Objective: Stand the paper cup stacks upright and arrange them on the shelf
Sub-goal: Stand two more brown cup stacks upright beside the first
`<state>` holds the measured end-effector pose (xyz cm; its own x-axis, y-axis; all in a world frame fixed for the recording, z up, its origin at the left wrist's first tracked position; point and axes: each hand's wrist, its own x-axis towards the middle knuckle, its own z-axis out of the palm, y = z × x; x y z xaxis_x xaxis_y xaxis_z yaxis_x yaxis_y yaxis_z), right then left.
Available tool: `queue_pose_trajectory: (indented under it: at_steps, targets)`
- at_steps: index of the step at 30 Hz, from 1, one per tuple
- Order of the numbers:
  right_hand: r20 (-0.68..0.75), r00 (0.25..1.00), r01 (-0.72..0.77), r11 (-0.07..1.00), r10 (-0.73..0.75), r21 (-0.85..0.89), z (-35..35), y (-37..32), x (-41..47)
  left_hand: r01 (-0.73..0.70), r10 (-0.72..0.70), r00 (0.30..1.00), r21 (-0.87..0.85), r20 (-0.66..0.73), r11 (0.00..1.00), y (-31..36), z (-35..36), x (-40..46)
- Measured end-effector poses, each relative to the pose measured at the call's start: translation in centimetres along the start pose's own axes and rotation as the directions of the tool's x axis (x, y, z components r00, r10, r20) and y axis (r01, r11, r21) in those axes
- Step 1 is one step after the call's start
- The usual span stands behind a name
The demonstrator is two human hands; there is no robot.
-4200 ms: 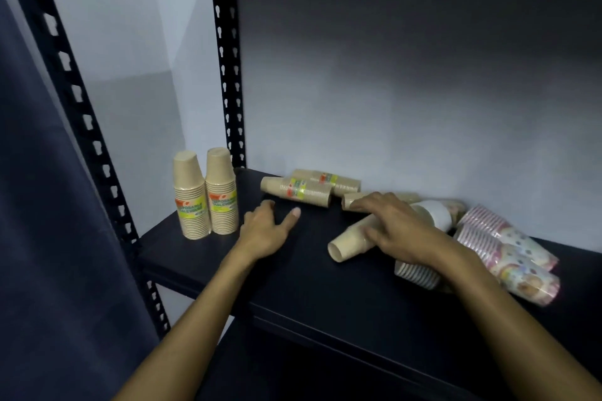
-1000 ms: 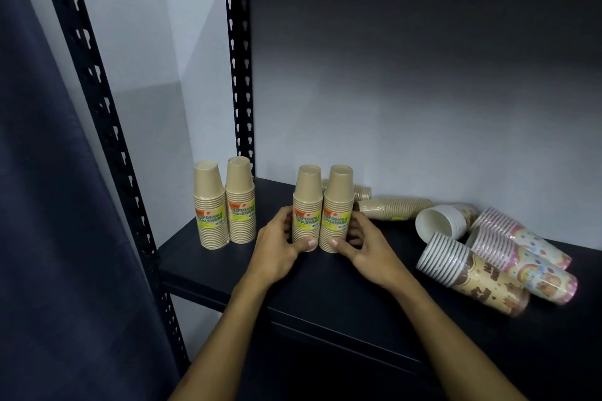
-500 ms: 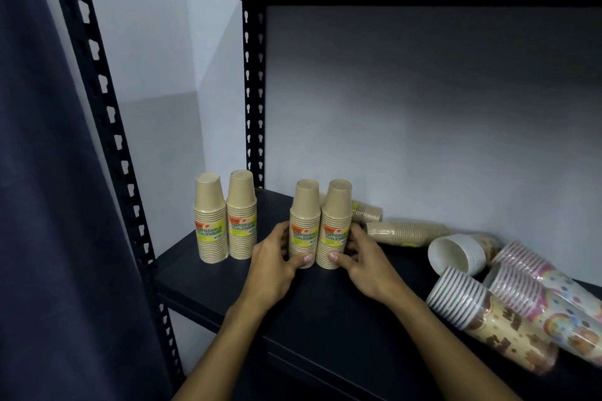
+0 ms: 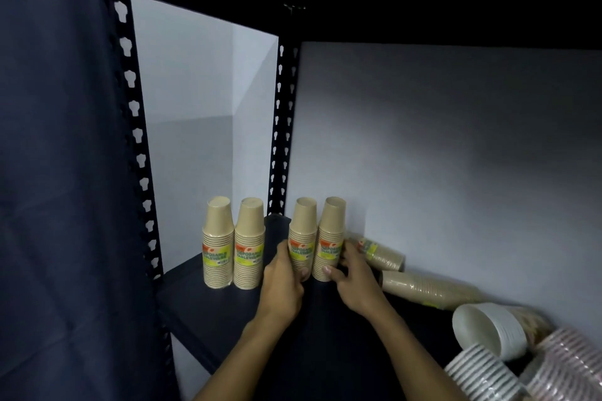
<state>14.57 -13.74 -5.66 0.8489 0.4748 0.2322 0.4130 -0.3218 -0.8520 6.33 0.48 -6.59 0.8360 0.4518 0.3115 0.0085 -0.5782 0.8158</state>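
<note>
cupping a pair of upright kraft cup stacks (image 4: 317, 237) on the black shelf (image 4: 211, 309), left hand (image 4: 283, 283) and right hand (image 4: 353, 277) press in from either side. squeeze unevenly and they could topple onto the lying kraft stacks (image 4: 423, 286).

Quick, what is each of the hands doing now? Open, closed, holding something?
Left hand: closed on the left of the two middle upright kraft cup stacks.
Right hand: closed on the right one.

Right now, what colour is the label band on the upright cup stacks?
Orange and yellow-green label band on tan cup stacks, head view.
</note>
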Motion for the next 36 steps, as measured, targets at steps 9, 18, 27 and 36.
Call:
queue_pose_trajectory:
  at_steps: [9,18,27,36]
  targets:
    - [0.021,1.000,0.002,1.000,-0.002,0.026,0.5,0.1,1.0,0.061,-0.061,0.997,-0.001,-0.045,0.998,0.1,0.6,1.0]
    - [0.002,1.000,0.010,1.000,-0.010,0.016,0.7,0.5,0.6,0.065,-0.065,0.996,-0.002,-0.066,0.998,-0.2,0.5,0.8]
    - [-0.128,0.991,0.013,0.965,-0.048,-0.262,0.6,0.6,-2.7,0.101,-0.098,0.995,0.197,-0.023,0.975,1.1,-0.2,-3.1]
    - [0.096,0.995,0.064,0.703,0.006,-0.708,-1.0,-0.3,-7.5,-0.120,0.028,0.983,0.527,0.179,0.841,1.3,-0.7,-6.2]
